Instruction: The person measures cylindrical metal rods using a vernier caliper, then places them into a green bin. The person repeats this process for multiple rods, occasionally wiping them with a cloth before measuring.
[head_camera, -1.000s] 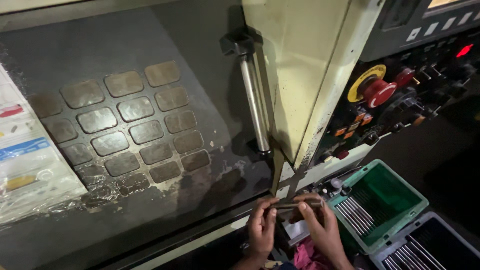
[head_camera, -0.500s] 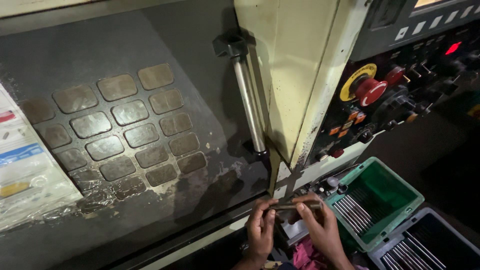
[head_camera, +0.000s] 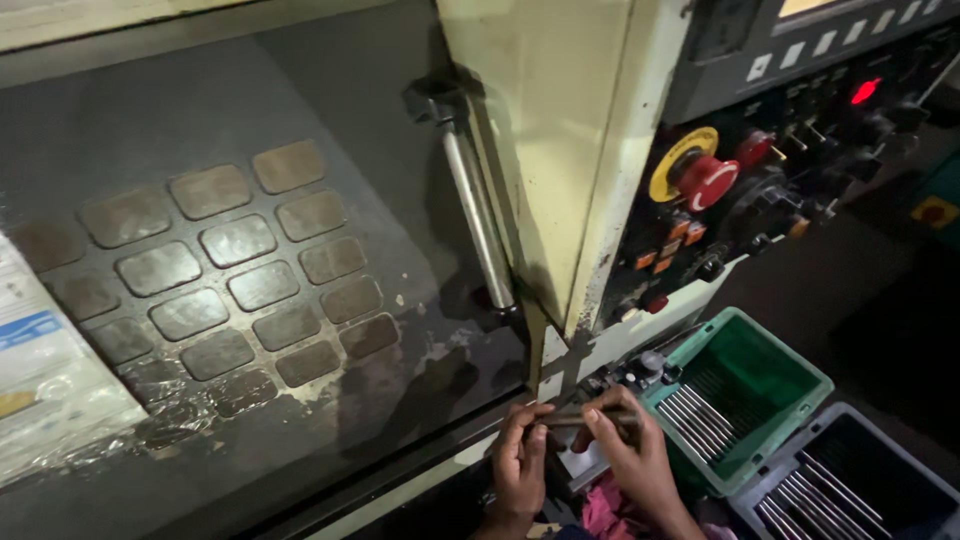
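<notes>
The setting is a dim workshop in front of a large machine whose dark sliding door (head_camera: 250, 250) fills the left of the view, with a window of small rounded panes and a vertical steel handle (head_camera: 478, 215) at its right edge. Low in the frame, just below the door's bottom edge, both hands hold a short, thin metal rod (head_camera: 575, 420) horizontally between them. The left hand (head_camera: 520, 460) pinches the rod's left end with fingers closed on it; the right hand (head_camera: 630, 450) grips the right end, fingers curled over the top. A pink cloth (head_camera: 605, 510) lies directly beneath the hands. Just right of the right hand stands a green plastic bin (head_camera: 790, 375) holding a row of similar thin rods, and beside it, toward the lower right corner, a grey bin (head_camera: 900, 470) with more rods. Above the bins is the control panel (head_camera: 800, 180), carrying a red mushroom stop button (head_camera: 708, 180) on a yellow ring, a lit red indicator (head_camera: 865, 90) and small switches. A plastic-covered printed sheet (head_camera: 50, 380) is stuck at the door's far left.
</notes>
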